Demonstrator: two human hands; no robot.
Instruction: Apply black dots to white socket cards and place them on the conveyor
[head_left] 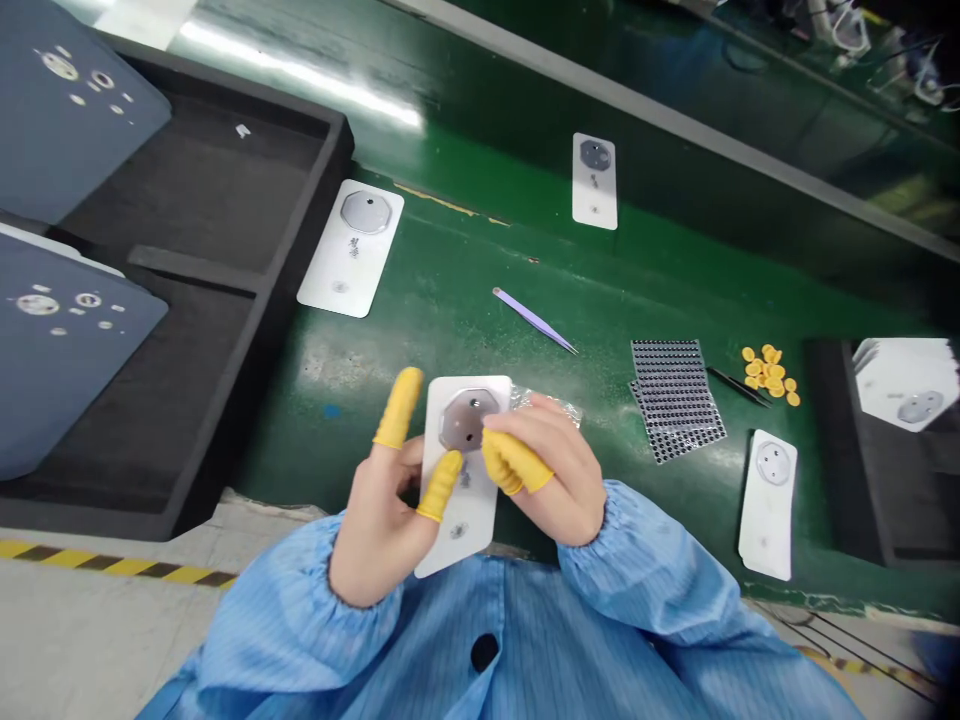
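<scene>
White plastic-looking panel, call it the white panel (477, 515), is at lower ctr of frame, tilted a bit, held over the green bench (450, 335). L hand (384, 522) grips it: thumb on the front face, other fingers partly hidden behind, index sticking up clear of the L edge. R hand (555, 470) is curled, fingertips bunched at the R edge of the grey octagonal inset (457, 420); can't tell if anything sm. is pinched there. Inset shows 2 blk dots. Yellow finger cots (399, 408) on both hands; blue sleeves (637, 560) at the wrists. Crinkled clear film (566, 408) just behind R hand.

Purple tweezers (534, 320) nr ctr. To R of ctr: overlapping sheets of blk dots (675, 395), w/ blk tweezers (739, 387) beside them & a pile of sm. yellow rounds (772, 372). Stacked white panels (766, 525) lower R; blk bin (836, 480) far R w/ more panels (892, 375). Upper ctr-R: small-looking lone panel (595, 208). Upper L: another panel (351, 275) next to blk tray (259, 345) w/ dk blue-grey plates (67, 380).
</scene>
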